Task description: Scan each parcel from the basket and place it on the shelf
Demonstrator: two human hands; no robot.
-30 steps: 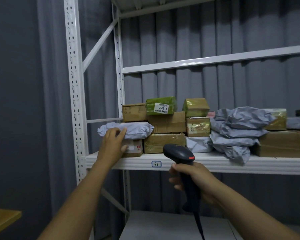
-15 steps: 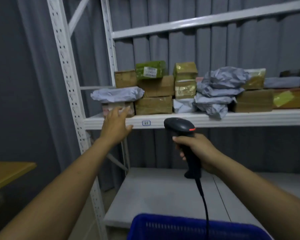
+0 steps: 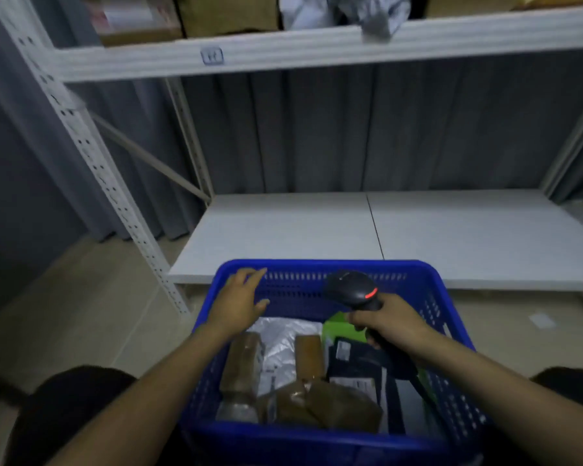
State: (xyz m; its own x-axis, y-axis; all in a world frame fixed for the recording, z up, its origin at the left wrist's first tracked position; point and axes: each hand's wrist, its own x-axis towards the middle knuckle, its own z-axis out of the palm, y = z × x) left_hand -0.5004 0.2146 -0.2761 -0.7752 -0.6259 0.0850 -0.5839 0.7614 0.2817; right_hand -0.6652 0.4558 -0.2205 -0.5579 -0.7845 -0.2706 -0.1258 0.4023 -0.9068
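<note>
left hand (image 3: 238, 302) hovers with fingers spread loose over the blue basket (image 3: 435, 299) (parcels (image 3: 312, 354) inside); at its 3 o'clock, right hand (image 3: 389, 322) grips the scanner (image 3: 352, 290).

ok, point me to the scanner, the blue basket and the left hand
scanner (image 3: 349, 289), head view, on its black head.
blue basket (image 3: 317, 265), head view, on the far rim.
left hand (image 3: 239, 304), head view, on the back of the hand.
</note>
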